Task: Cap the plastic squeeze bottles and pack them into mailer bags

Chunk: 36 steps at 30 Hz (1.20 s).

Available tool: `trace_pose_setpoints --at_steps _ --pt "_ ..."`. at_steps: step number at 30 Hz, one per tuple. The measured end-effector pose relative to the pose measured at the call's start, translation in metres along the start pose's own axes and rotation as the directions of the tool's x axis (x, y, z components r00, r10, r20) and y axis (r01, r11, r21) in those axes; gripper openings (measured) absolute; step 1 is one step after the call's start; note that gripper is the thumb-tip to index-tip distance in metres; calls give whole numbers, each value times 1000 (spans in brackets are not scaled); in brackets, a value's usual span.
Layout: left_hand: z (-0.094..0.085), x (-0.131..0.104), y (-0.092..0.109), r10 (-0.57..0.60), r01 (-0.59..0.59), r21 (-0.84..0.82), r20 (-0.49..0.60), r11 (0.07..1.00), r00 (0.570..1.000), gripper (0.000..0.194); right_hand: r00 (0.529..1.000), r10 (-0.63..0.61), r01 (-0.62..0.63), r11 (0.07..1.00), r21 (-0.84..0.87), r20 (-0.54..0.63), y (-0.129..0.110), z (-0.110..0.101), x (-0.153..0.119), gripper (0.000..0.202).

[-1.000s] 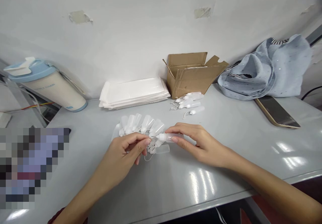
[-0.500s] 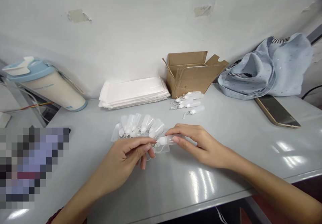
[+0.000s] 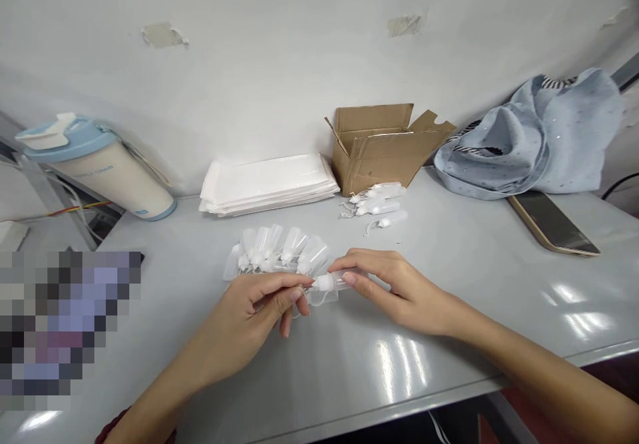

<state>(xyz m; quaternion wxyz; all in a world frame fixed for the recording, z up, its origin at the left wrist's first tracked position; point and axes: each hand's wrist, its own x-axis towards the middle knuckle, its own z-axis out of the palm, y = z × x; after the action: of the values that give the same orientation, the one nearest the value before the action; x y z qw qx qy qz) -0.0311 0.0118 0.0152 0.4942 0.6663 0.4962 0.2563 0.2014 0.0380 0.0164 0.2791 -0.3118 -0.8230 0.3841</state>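
Low over the table, a small translucent squeeze bottle (image 3: 327, 282) with a white top lies sideways between my hands. My right hand (image 3: 392, 284) grips its body between thumb and fingers. At its tip, the thumb and index finger of my left hand (image 3: 269, 301) are pinched on the tip cap, which is mostly hidden; a thin white strap loops below. Behind my left fingers a cluster of similar bottles (image 3: 263, 245) lies on the table, partly covered by my hands. Another small group of bottles (image 3: 382, 199) rests farther back, several with straps hanging from their tips.
An open cardboard box (image 3: 384, 158) stands against the wall, beside a stack of white envelopes (image 3: 269, 181). To the left is a drink flask (image 3: 114, 171). A blue fabric bag (image 3: 524, 141) and a phone (image 3: 552, 224) lie at the right on the grey table (image 3: 329, 377).
The view has shifted slightly, moving the surroundings a little to the right. Both hands keep almost the same hold on the squeeze bottle.
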Motion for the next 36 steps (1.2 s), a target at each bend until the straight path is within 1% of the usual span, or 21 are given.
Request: trace_pose_setpoints --at_steps 4,8,12,17,24,36 --pt "0 1 -1 11 -11 -14 -2 1000 1000 23 1000 -8 8 1000 -22 -8 2 2 0 23" --pt "1 0 -3 15 -15 1 1 1000 1000 23 1000 4 -4 999 -41 -12 3 5 -1 24" --pt "1 -1 -2 26 -26 14 1 1000 1000 23 1000 -14 12 999 -48 -23 3 6 -1 24" --pt "3 -1 -2 45 -46 59 10 997 999 24 999 -35 33 997 -77 -28 6 5 -1 25" --pt "6 3 -3 59 -57 146 -10 988 998 28 999 -45 42 987 -155 -18 8 7 -1 25" --pt "13 3 -4 102 -87 222 -59 971 993 26 986 -164 146 951 -272 -43 12 19 -4 28"
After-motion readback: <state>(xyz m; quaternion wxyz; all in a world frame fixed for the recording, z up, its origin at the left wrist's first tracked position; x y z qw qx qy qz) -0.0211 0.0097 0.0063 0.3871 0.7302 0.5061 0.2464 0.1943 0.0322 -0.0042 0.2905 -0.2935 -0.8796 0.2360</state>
